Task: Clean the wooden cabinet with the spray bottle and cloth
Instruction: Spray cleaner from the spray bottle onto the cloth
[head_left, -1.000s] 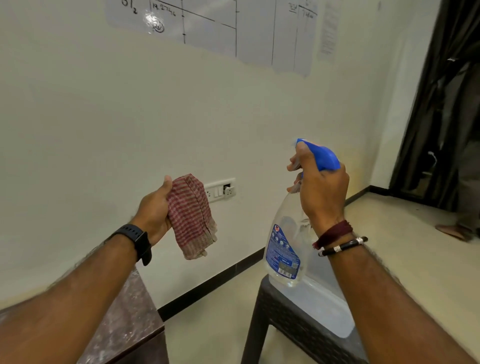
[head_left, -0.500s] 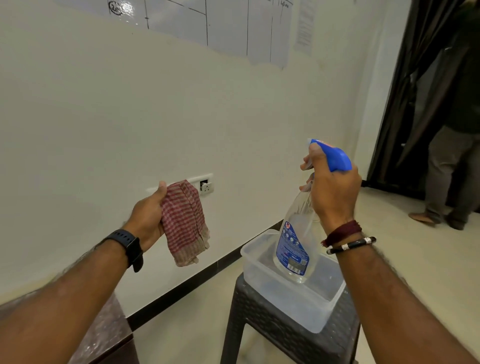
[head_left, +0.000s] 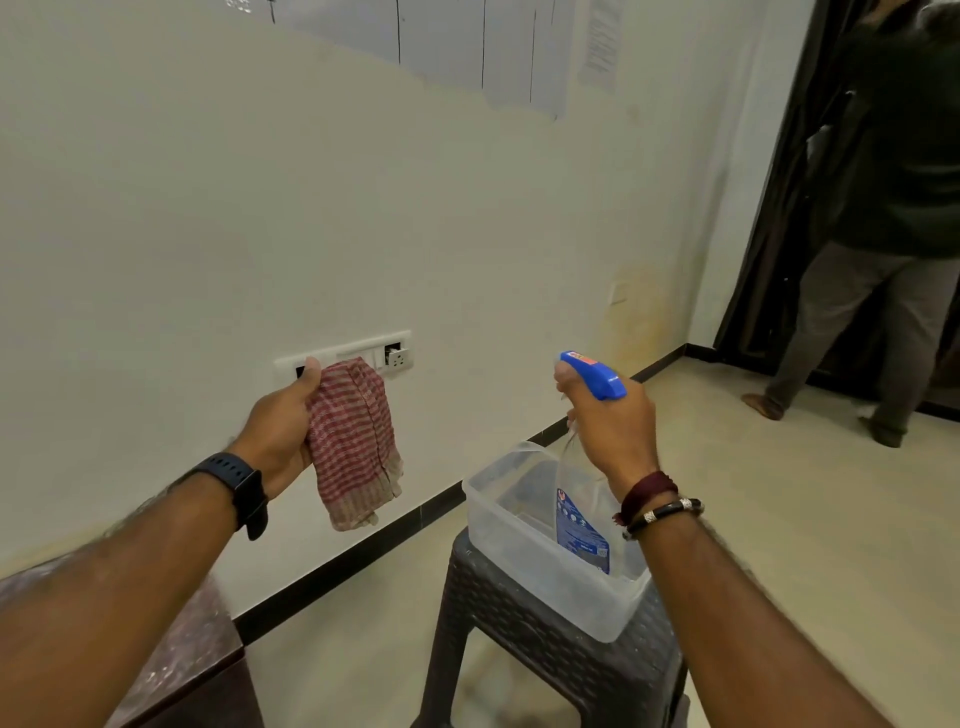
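Observation:
My left hand (head_left: 283, 426) grips a red-and-white checked cloth (head_left: 353, 441), which hangs down folded in front of the wall. My right hand (head_left: 613, 426) is closed around the neck of a clear spray bottle (head_left: 582, 514) with a blue trigger head and blue label. The bottle's base hangs inside a clear plastic tub (head_left: 524, 551); whether it touches the bottom I cannot tell. A dark wooden cabinet top (head_left: 192, 654) shows at the lower left, mostly hidden by my left forearm.
The tub rests on a dark woven-pattern plastic stool (head_left: 550, 654). A white socket strip (head_left: 363, 356) is on the cream wall behind the cloth. Another person (head_left: 893, 249) stands at the right by a dark curtain. Beige floor lies between.
My view has swung right and down. The stool and tub have come fully into view, and the bottle has dropped lower into the tub. Both hands keep their grips.

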